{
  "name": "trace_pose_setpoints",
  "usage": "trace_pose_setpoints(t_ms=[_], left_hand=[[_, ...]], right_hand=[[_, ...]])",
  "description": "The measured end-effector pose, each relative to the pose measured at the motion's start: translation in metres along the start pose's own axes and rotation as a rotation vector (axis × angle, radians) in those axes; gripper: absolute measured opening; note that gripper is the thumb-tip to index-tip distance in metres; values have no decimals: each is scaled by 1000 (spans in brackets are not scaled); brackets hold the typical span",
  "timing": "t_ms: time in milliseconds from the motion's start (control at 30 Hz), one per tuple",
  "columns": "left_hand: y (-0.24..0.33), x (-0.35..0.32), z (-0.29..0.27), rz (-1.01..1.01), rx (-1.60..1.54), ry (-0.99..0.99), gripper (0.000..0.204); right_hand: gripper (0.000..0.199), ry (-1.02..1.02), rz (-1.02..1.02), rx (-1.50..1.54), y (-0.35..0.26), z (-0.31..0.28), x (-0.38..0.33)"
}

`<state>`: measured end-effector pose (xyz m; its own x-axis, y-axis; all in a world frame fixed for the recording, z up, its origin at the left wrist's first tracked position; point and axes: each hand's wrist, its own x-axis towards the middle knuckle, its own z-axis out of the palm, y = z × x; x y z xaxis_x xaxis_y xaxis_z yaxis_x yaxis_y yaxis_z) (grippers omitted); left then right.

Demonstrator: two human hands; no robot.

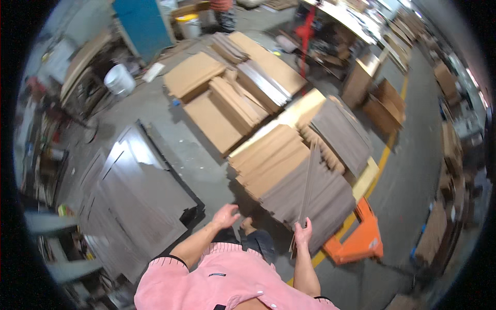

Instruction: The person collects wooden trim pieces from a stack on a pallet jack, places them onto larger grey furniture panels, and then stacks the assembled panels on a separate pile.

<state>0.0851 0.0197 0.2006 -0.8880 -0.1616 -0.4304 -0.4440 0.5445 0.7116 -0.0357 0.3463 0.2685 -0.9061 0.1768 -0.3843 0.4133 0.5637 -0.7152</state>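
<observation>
My right hand (303, 233) is closed around the near end of a long, thin wood-look strip (309, 188). The strip points away from me, over a pile of grey-brown boards (333, 204). My left hand (225, 216) hangs in front of my body with its fingers apart, holding nothing. It is between the board pile and a low stack of large grey panels (139, 194) on the left. Light brown boards (274, 155) lie fanned at the pile's left side, and more grey boards (341, 134) sit at its far right.
An orange pallet jack part (356, 245) juts out at the pile's near right corner. Beyond the pile stands another load of brown boards (206, 116). A white bucket (120, 81), an open cardboard box (385, 107) and a red post (307, 39) stand farther off; a person (223, 13) is at the back.
</observation>
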Motion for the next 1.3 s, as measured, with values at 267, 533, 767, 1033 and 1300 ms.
trace_pose_setpoints(t_ms=[267,533,767,1033,1300], left_hand=[[90,-64,-28,-248,-543,42,45],[127,-64,-71,-223,-693,100,48],[84,-114,-79,-11,-517,409,33],[52,-180,-91,-86,-504,408,38],[11,-199,-95,-125,-857,192,30]], right_hand=[[45,-424,-56,359,-97,125,38],[27,-604,-82,602,-196,176,-75],[33,-721,-29,588,-208,211,-128],[27,-805,-51,585,-215,249,-166],[56,-621,-286,391,-221,248,-228]])
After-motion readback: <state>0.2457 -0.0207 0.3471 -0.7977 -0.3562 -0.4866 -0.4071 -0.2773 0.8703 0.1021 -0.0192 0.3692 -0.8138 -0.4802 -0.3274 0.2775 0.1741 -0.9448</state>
